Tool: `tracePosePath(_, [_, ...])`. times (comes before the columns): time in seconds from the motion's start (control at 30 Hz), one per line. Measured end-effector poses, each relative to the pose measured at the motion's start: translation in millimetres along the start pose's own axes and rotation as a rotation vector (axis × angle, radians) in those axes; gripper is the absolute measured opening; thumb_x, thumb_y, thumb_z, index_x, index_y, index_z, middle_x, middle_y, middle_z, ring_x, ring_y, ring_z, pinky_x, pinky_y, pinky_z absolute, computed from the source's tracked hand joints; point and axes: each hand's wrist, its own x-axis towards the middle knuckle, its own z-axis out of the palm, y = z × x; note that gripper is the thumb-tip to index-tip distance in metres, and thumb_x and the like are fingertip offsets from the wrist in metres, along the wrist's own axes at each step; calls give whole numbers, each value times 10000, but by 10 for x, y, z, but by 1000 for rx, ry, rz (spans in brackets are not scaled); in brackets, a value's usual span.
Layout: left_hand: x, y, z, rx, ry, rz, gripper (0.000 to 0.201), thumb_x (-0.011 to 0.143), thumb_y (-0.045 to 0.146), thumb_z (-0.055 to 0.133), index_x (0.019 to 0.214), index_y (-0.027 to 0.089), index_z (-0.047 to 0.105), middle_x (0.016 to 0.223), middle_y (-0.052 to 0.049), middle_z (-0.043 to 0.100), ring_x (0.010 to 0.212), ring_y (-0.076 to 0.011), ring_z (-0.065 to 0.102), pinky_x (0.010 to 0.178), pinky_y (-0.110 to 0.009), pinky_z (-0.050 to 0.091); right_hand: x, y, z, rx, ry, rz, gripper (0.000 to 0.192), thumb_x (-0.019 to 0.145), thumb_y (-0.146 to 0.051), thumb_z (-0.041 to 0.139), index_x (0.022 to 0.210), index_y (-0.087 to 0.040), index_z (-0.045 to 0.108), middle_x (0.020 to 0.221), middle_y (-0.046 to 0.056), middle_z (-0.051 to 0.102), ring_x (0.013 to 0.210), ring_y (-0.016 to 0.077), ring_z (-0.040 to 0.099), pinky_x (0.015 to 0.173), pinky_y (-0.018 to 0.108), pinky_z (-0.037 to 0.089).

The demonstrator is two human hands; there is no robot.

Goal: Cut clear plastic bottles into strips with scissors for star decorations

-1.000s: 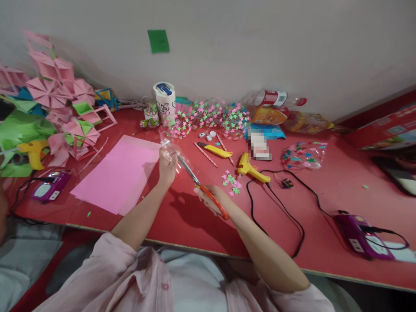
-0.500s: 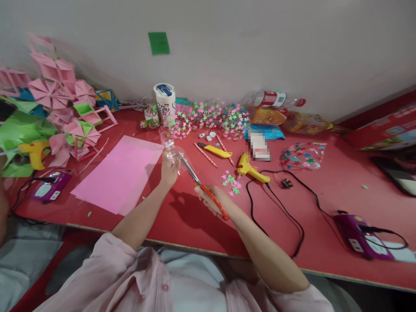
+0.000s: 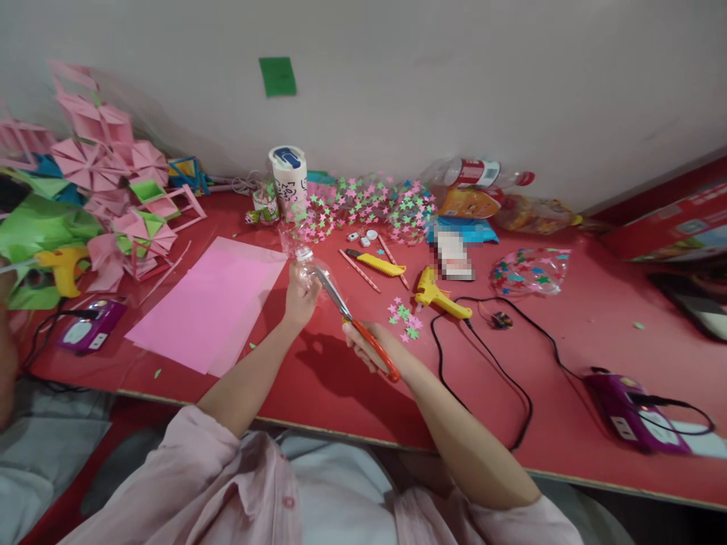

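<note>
My left hand grips the clear top piece of a plastic bottle, its neck pointing away from me. In my right hand are scissors with orange handles, fingers wrapped around the grips. The metal blades reach up and left to the bottle piece's edge; whether they bite into the plastic cannot be made out. Pink paper sheets lie left of my left hand. Close to my right hand are loose pink and green paper stars and a yellow glue gun.
A yellow cutter lies between striped pencils. Behind stand a white tumbler and star-covered clear plastic pieces. Plastic bottles lie by the wall. A black cord runs to a purple power box. Pink paper structures fill the left.
The bottle piece and my left hand have shifted slightly to the right and turned a little. The scissors have stayed nearly in place, their tips still at the plastic.
</note>
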Motion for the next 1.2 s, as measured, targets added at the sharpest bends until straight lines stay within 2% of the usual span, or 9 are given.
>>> tracePosePath(0.13, [-23, 11, 14, 48, 4, -5, 582, 761, 670, 553, 1126, 226, 458, 979, -65, 599, 992, -248, 604, 945, -445, 452, -2, 1, 9, 1, 19, 28, 505, 799, -688, 490, 666, -204, 438, 386, -102, 349, 288, 53, 342, 316, 181, 315])
tracePosePath(0.27, [-24, -16, 8, 65, 13, -47, 616, 752, 657, 574, 1169, 224, 441, 1051, -83, 586, 993, -248, 597, 948, -445, 443, -12, -24, 22, 8, 40, 40, 489, 798, -663, 510, 638, -209, 422, 371, -105, 346, 266, 52, 334, 296, 179, 290])
tracePosePath(0.53, [-10, 4, -16, 77, 1, 18, 547, 781, 661, 536, 1117, 237, 454, 988, -62, 590, 1026, -248, 594, 953, -435, 437, 29, -37, -34, -38, 29, 139, 461, 777, -618, 577, 616, -209, 440, 331, -93, 369, 256, 65, 353, 288, 188, 298])
tracePosePath(0.67, [-4, 5, -22, 80, 0, 24, 553, 786, 642, 547, 1151, 243, 432, 990, -63, 603, 928, -229, 618, 902, -425, 464, 10, -26, -44, -4, 2, 89, 462, 798, -622, 553, 628, -207, 444, 333, -94, 373, 247, 65, 355, 284, 186, 301])
tracePosePath(0.8, [-9, -9, -10, 117, 10, 22, 603, 763, 642, 575, 1181, 233, 425, 1077, -97, 598, 1004, -257, 612, 906, -431, 461, 4, -20, -41, 42, -11, 39, 475, 808, -638, 535, 633, -207, 437, 325, -100, 358, 245, 59, 346, 289, 177, 288])
tracePosePath(0.97, [-18, -31, -5, 104, 5, 3, 575, 779, 595, 587, 1188, 224, 426, 1106, -108, 603, 1042, -269, 616, 942, -458, 457, 64, 11, -42, 68, 0, 153, 477, 771, -624, 601, 606, -206, 440, 318, -97, 365, 240, 59, 335, 270, 180, 276])
tracePosePath(1.2, [-5, -27, -18, 115, -17, 24, 500, 812, 504, 578, 1183, 210, 415, 1086, -122, 619, 1006, -265, 637, 905, -449, 483, 69, 18, -60, 60, 7, 155, 471, 768, -601, 619, 587, -201, 449, 326, -88, 375, 245, 55, 338, 273, 179, 276])
